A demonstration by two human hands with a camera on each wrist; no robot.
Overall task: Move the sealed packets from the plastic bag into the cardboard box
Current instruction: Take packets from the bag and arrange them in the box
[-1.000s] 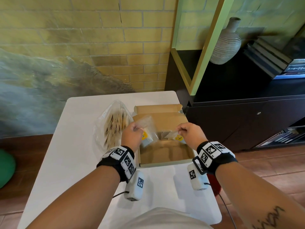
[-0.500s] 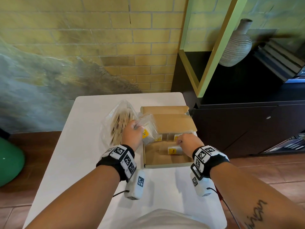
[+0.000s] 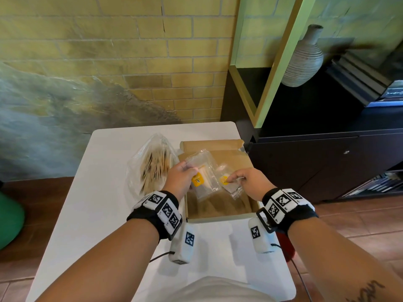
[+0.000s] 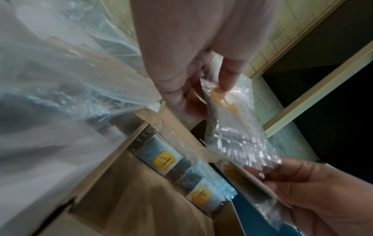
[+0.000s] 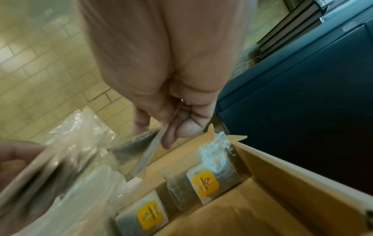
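Above the open cardboard box, my left hand grips a small stack of clear sealed packets with a yellow label. My right hand pinches another clear packet by its yellow label, just right of the stack. In the left wrist view my thumb and fingers pinch a packet. Two packets with yellow labels stand against the box's far wall. The clear plastic bag lies left of the box.
The box and bag sit on a small white table against a brick wall. A dark cabinet stands close on the right, with a ribbed vase and stacked books on top. A green object is on the floor at left.
My right hand has risen out of the box, leaving a packet inside, and now pinches another packet beside the left hand's stack. The left hand has stayed about where it was.
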